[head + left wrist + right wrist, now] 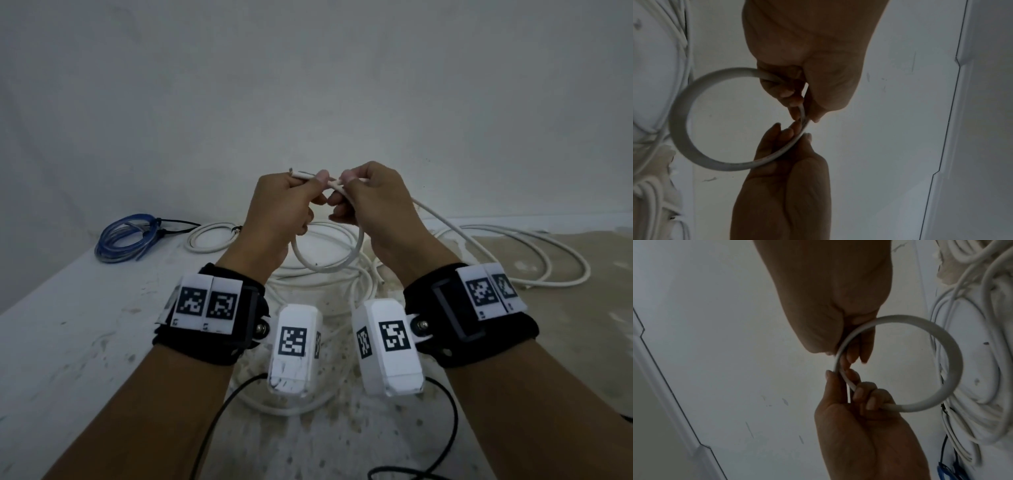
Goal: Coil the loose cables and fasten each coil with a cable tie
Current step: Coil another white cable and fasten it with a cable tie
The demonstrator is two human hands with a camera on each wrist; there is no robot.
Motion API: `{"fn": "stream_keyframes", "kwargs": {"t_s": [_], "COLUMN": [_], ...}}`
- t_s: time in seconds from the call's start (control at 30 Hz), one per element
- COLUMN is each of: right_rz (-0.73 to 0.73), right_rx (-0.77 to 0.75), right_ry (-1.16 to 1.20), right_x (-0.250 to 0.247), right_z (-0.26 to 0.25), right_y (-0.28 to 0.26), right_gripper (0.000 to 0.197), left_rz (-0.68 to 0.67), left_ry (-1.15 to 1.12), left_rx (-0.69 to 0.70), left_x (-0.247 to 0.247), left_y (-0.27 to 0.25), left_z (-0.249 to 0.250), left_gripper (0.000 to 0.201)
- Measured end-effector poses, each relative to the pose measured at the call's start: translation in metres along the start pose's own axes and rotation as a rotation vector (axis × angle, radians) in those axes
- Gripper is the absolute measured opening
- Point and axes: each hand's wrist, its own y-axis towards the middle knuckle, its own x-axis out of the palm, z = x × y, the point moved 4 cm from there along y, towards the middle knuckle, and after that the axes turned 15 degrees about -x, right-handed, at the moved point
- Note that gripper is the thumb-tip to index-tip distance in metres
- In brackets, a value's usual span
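Note:
Both hands are raised above the table with a white cable between them. My left hand (301,198) grips it near its cut end, which pokes out to the left past the thumb. My right hand (356,197) pinches the cable just beside the left thumb. One loop of the white cable (325,268) hangs below the hands. In the left wrist view the left hand (797,78) curls round the loop (677,123) and the right hand (789,142) pinches it. The right wrist view shows the same loop (953,356) from the other side. From the right hand the cable trails off to the right.
A blue coil (123,238) fastened with a black tie lies at the table's (85,342) far left, a small tied white coil (209,236) beside it. Loose white cable (513,253) sprawls under and right of the hands. A wall stands close behind.

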Motion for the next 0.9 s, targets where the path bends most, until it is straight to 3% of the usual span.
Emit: {"fn": "stream_keyframes", "kwargs": {"t_s": [0.17,0.33,0.43,0.5,0.57,0.67,0.9], "right_rz": [0.110,-0.034,-0.118,-0.092,-0.061,-0.150,-0.202], "right_rx": [-0.028,0.150,0.152,-0.053,-0.240,-0.276,-0.265], "right_ry": [0.035,0.016,-0.359,-0.766,-0.969,-1.014,-0.685], "right_x": [-0.008,-0.006,-0.017,-0.028,-0.030,-0.024,-0.025], "right_z": [0.000,-0.001,-0.006,-0.018,-0.031,-0.029,-0.018], "right_y": [0.004,-0.001,0.000,0.008,0.011,0.012,0.017], "right_gripper": [0.014,0.021,0.027,0.029,0.024,0.019,0.018], "left_rz": [0.062,0.170,0.208,0.222,0.228,0.232,0.125], "left_ry": [-0.012,0.096,0.144,0.177,0.191,0.193,0.112], "left_rx": [0.008,0.128,0.158,0.188,0.205,0.225,0.169], "left_x": [-0.001,-0.006,-0.010,-0.011,-0.010,-0.007,-0.005], "left_y": [0.005,0.007,0.008,0.007,0.006,0.004,0.007], "left_z": [-0.003,-0.005,-0.005,-0.004,-0.003,-0.001,-0.004], "left_gripper": [0.020,0.024,0.024,0.023,0.023,0.024,0.023]}}
